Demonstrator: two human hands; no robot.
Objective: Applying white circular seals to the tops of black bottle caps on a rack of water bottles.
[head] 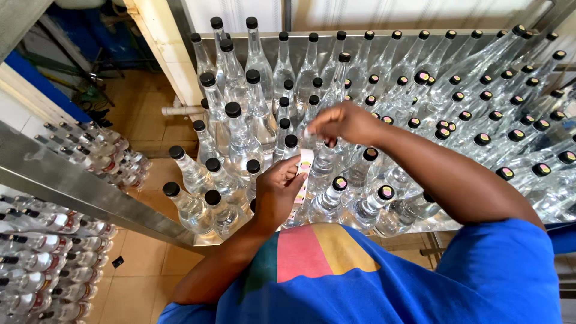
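Blue cloth of the person's shirt [420, 282], with a red and yellow patch at the chest, fills the bottom of the view and hides the near edge of the metal table [207, 239]. Above it the left hand [277, 193] is curled around a small stack of paper labels [303, 174], white with pink and dark print; only the upper end of the stack shows past the fingers, so its thickness is hard to judge. The right hand [342, 123] is raised just above, fingertips pinched together over the top of the stack near a clear bottle [321, 171]; whether they grip a single label or the bottle's neck cannot be told, since the fingers cover the spot. Clear glass bottles [240, 132] with black caps stand packed on the table to the left of the hands; those to the right [492, 114] carry caps with a coloured round mark on top, and they look stretched and leaning at the edge of the view. The far rows are cut off by the table's back rim, and the right forearm hides several bottles behind it. Left of the table, beyond a slanting metal rail [78, 186], more bottles [54, 264] lie stacked on their sides, partly cut by the frame, above a tan tiled floor [138, 264].
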